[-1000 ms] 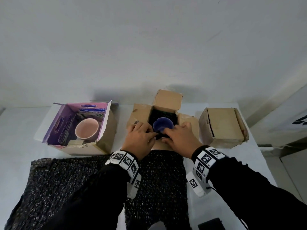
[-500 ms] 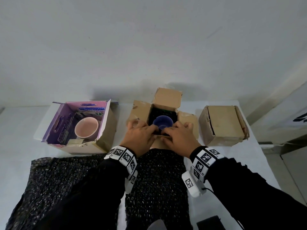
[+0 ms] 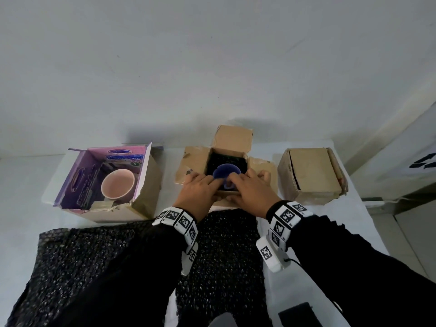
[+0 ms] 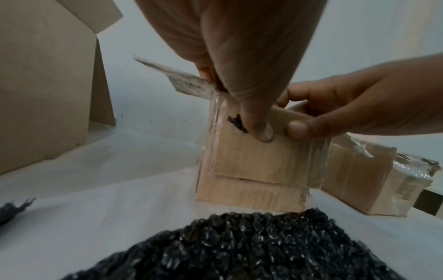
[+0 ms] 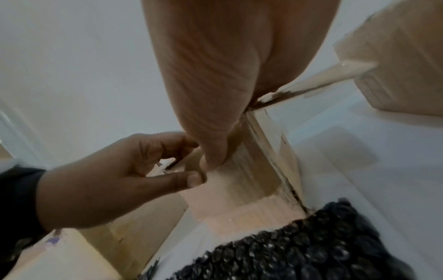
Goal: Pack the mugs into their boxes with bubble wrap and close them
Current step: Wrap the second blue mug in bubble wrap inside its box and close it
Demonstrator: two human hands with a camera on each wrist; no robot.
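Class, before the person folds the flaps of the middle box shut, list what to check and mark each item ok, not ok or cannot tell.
1. Blue mug sits inside the middle box: ok.
2. Black bubble wrap lines that box around the mug: ok.
3. Wrap covers the mug's top: not ok, its mouth shows.
4. Left hand and right hand both grip the near flap: ok.
5. Far flap free to fold: ok, it stands open.
6. Padding under the mug: cannot tell.

A plain pale wall [image 3: 212, 67] fills the upper half of the head view, lit softly and evenly. Below it stands a white desk [image 3: 21, 185], its far edge against the wall. At right, a strip of light tiled floor [image 3: 410, 234] shows beside the desk.
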